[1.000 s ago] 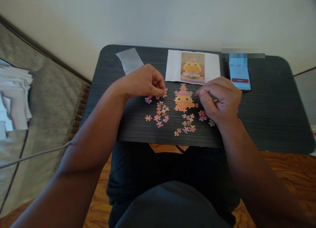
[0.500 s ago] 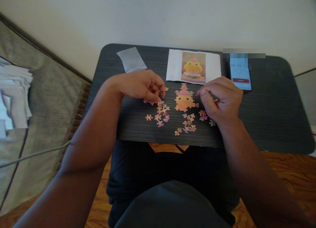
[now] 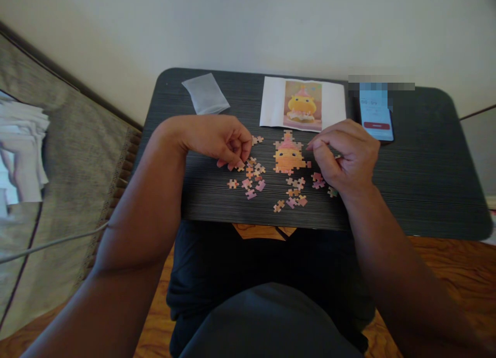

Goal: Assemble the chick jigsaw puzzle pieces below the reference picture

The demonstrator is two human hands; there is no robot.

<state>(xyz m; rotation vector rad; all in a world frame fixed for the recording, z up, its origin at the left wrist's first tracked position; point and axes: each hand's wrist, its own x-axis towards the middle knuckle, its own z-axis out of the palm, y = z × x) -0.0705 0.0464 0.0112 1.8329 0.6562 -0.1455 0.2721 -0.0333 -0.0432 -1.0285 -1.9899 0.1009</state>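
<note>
On the dark table, my left hand (image 3: 220, 141) is bent down over loose jigsaw pieces, its fingers curled and pinched at a puzzle piece (image 3: 241, 168) that they partly cover. Just below lies a cluster of pink and orange pieces (image 3: 250, 172). The partly joined puzzle (image 3: 289, 159), showing a yellow face with a pink hat, lies between my hands. My right hand (image 3: 344, 154) rests beside the puzzle's right edge, thumb and forefinger pressed together; whatever may be between them is hidden. A few pieces, among them a pink one (image 3: 318, 180), lie by its wrist.
Behind the puzzle is a white sheet with a printed reference picture (image 3: 303, 106). A clear plastic bag (image 3: 206, 93) lies at the back left and a phone (image 3: 375, 112) at the back right. More loose pieces (image 3: 296, 192) are near the front edge.
My left hand has shifted slightly left and down, uncovering pieces to the left of the puzzle. My right hand stays where it was.
</note>
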